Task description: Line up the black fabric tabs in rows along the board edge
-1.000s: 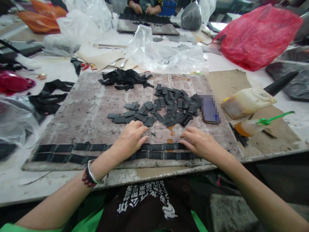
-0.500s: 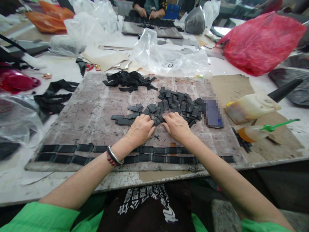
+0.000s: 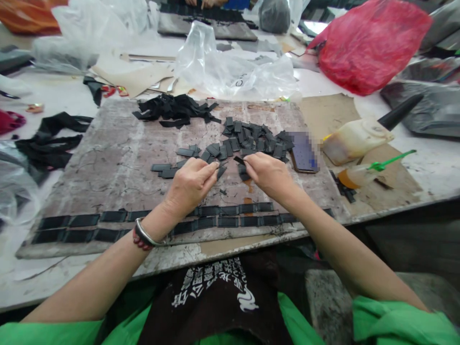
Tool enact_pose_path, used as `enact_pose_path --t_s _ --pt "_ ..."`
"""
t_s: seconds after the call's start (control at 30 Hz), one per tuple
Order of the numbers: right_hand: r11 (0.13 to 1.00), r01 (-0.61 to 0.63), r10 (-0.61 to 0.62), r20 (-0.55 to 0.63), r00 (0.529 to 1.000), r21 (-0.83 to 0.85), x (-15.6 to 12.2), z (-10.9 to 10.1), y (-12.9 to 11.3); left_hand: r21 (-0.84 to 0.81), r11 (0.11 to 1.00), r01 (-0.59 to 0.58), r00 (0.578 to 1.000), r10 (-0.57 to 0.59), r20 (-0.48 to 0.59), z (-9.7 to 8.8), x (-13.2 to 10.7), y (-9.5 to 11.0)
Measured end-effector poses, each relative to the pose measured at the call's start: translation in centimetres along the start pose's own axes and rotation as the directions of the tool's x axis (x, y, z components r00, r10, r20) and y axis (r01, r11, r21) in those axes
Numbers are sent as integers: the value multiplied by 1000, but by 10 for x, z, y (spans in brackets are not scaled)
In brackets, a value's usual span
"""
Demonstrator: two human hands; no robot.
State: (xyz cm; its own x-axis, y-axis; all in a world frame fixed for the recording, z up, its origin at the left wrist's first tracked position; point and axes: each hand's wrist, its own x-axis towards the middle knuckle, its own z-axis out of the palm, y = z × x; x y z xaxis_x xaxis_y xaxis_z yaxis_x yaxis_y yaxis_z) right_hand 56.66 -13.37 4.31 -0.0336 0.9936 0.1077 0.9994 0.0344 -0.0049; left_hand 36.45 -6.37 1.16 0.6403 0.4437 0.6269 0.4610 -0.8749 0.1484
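My left hand [image 3: 192,184] is raised a little above the stained work board [image 3: 115,158], fingers pinched on a small black rectangular piece. My right hand [image 3: 268,175] is level with it, pinching another black piece [image 3: 240,160] by its end. Just beyond both hands lies a pile of dark flat pieces [image 3: 247,141]. Two rows of black pieces [image 3: 89,227] laid end to end run along the board's near edge, under my wrists. A heap of black strips [image 3: 172,110] sits at the board's far side.
A phone [image 3: 304,153] lies right of the pile, beside a pale plastic jug [image 3: 354,141] and a cup with a green straw [image 3: 373,170]. Clear plastic bags [image 3: 233,72] and a red bag [image 3: 370,45] lie behind. Another person's hands [image 3: 206,4] work at the far end.
Both hands went from the near rows up to the pile, then each lifted off with a black piece pinched in its fingers. The camera has tilted slightly.
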Motion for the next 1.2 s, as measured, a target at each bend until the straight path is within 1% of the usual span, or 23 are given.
enact_pose_path --t_s 0.07,0.13,0.23,0.33,0.4,0.53,0.73,0.8,0.87,0.93,1.0,1.1,1.2 --pt "998 61 -58 -69 996 33 -31 -3 23 -67 995 -68 998 68 -3 1 3 13" --pt "992 122 -118 -138 983 25 -65 -1 45 -122 982 -142 990 144 2 6 8 26" --pt "978 206 -210 -134 969 -44 -105 7 67 -184 959 -213 975 221 19 17 15 43" --pt "948 292 -304 -87 949 -123 -125 13 74 -230 947 -226 970 241 39 27 19 55" --pt "932 334 -346 -70 936 -144 -129 15 73 -241 943 -227 967 248 58 31 20 60" --pt "928 354 -362 -55 931 -112 -128 14 72 -249 940 -235 961 263 85 35 18 66" --pt "943 325 -323 -46 945 69 -128 14 74 -262 936 -237 956 273 111 37 17 73" --pt "947 290 -283 -71 956 139 -128 13 73 -269 934 -234 954 275 123 38 17 75" --pt "957 223 -203 -124 971 186 -126 10 70 -289 927 -240 951 285 124 39 18 78" --pt "961 176 -139 -176 974 212 -123 7 66 -309 913 -267 944 312 106 39 20 81" --pt "955 191 -145 -205 968 228 -119 3 62 -331 890 -315 933 355 66 38 24 86" --pt "932 273 -216 -239 947 238 -115 -4 61 -381 848 -368 916 401 7 37 32 95" --pt "945 277 -231 -250 940 171 -119 -8 69 -391 851 -351 923 386 11 37 38 100"
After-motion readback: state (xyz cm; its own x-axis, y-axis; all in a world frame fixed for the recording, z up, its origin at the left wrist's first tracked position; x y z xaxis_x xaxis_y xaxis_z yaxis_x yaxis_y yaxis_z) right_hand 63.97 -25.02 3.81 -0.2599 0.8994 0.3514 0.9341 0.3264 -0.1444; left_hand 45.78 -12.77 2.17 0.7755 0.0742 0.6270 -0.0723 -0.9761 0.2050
